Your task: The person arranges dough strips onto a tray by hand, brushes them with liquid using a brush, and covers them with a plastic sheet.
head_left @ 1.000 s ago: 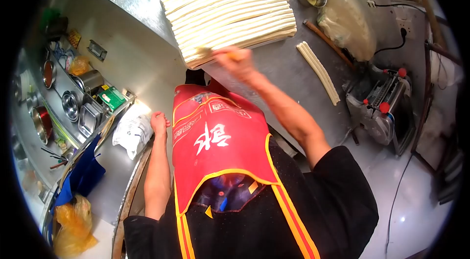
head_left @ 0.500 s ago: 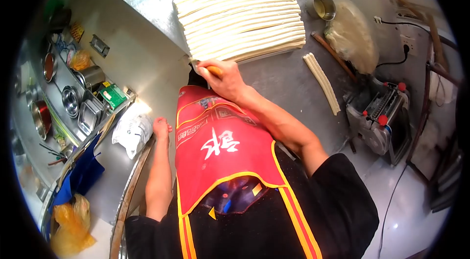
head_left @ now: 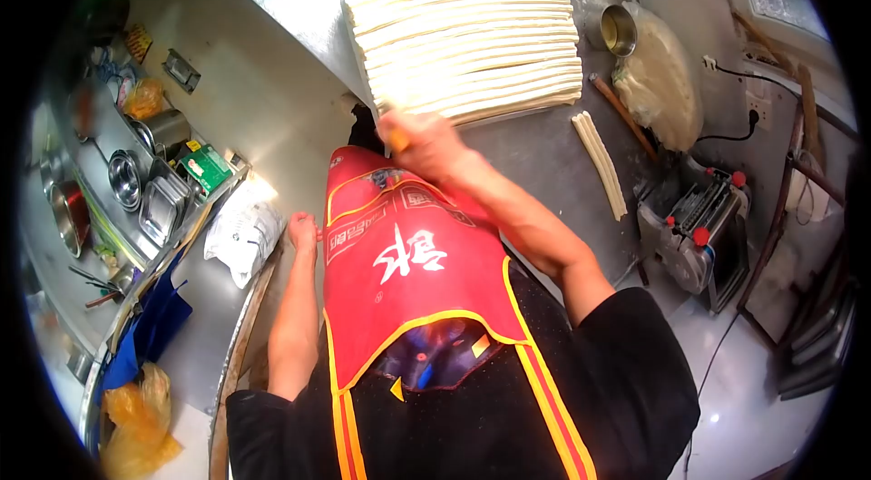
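Observation:
My right hand [head_left: 425, 146] is closed around the orange-yellow handle [head_left: 399, 139] of a small tool. The tool's head is blurred against the near left corner of the tray, so its kind cannot be told. Many long pale dough strips [head_left: 467, 44] lie side by side on that tray, just beyond the hand. To the right, a few separate dough strips [head_left: 599, 162] lie together on the metal worktop [head_left: 535, 149]. My left hand [head_left: 304, 230] hangs low beside the red apron [head_left: 408, 244], fingers curled, with nothing visible in it.
A wooden stick [head_left: 624, 117], a metal cup [head_left: 619, 30] and a plastic-covered pale mass [head_left: 660, 85] sit on the right. Nearby stands a machine with red knobs [head_left: 694, 230]. Shelves at left hold metal bowls [head_left: 125, 179] and a white bag [head_left: 243, 235].
My right hand has shifted slightly right and turned the tool, whose handle now points more downward. The whole view has shifted a little. My left hand stays low at my side.

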The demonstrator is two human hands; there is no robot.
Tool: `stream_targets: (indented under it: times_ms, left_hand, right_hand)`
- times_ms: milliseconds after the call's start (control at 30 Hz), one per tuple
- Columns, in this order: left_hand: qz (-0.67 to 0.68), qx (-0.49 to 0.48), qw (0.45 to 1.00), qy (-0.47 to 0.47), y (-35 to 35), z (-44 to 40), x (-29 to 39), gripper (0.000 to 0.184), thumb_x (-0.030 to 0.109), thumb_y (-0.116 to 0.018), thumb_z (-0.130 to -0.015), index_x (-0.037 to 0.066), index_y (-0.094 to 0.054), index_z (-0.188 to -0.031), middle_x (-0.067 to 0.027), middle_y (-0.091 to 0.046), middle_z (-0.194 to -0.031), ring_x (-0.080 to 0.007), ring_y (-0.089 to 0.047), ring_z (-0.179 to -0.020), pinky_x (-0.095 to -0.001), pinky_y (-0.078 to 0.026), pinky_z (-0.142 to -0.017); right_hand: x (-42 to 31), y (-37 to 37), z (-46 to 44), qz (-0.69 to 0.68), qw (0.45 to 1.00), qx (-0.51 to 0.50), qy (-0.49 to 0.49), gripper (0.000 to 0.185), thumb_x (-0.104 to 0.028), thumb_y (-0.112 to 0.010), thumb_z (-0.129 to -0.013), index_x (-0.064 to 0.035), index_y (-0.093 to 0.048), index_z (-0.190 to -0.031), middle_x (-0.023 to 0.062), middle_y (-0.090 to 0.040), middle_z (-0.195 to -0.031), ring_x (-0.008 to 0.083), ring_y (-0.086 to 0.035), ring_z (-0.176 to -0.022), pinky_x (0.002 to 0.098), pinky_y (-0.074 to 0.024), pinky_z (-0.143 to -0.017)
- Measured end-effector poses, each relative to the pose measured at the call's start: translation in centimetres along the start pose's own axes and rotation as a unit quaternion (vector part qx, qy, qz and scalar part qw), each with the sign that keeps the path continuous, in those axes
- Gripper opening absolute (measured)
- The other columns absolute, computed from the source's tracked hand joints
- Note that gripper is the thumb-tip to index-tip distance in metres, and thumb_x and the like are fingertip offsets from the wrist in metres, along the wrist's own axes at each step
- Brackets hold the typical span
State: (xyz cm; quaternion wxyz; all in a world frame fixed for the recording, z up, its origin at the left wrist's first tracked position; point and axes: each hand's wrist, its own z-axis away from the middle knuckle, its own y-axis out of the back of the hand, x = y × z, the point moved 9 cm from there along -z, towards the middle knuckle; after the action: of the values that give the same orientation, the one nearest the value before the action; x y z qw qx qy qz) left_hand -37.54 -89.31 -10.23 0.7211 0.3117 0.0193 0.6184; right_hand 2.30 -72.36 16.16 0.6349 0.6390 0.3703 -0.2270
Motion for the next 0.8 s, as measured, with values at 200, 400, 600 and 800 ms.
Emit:
stream_targets:
  times_ms: [200,400,600,800]
  left_hand:
    - [0.078,-0.006,0.996,-0.031,0.3,-1.1,5.3,0.02,0.007,-0.059,-0.088,0.002,-0.056,-0.108,-0.0062,-0.055,-0.066,-0.0136,-0.053,-0.046,-0.0273,-0.046,-0.039]
    - [0.121,-0.053,0.979,-0.153,-2.2,0.0,16.2,0.019,0.01,-0.056,-0.093,0.0,-0.058,-0.108,-0.004,-0.056,-0.071,-0.0106,-0.054,-0.052,-0.0242,-0.047,-0.044]
    - [0.044,-0.289,0.924,-0.246,-13.2,6.3,27.9,0.025,0.018,-0.052,-0.1,-0.001,-0.066,-0.11,-0.0034,-0.063,-0.077,-0.009,-0.057,-0.061,-0.0229,-0.05,-0.056]
    - [0.034,-0.407,0.901,-0.147,-19.3,9.3,28.2,0.026,0.023,-0.044,-0.102,0.001,-0.058,-0.097,-0.007,-0.064,-0.083,-0.0142,-0.064,-0.069,-0.0263,-0.053,-0.055]
  right_hand:
    - [15.4,7.4,-3.8,-0.232,0.927,0.105,-0.276,0.013,-0.011,-0.062,-0.09,-0.004,-0.073,-0.091,0.0021,-0.074,-0.08,0.0117,-0.064,-0.067,0.0278,-0.0524,-0.06]
    - [16.6,13.9,-2.2,0.394,0.891,0.122,-0.191,0.013,-0.012,-0.05,-0.094,-0.0041,-0.06,-0.09,0.0151,-0.062,-0.065,0.0294,-0.063,-0.053,0.0382,-0.049,-0.043]
    - [1.8,4.2,-10.1,-0.118,0.985,0.117,-0.04,0.007,-0.013,-0.07,-0.084,-0.0096,-0.067,-0.09,0.0153,-0.066,-0.073,0.0325,-0.066,-0.067,0.0373,-0.0529,-0.06]
    - [16.4,11.6,-8.2,-0.346,0.848,0.239,-0.322,0.016,-0.013,-0.07,-0.087,-0.0011,-0.072,-0.097,0.0025,-0.063,-0.067,0.0064,-0.054,-0.05,0.0204,-0.0435,-0.042]
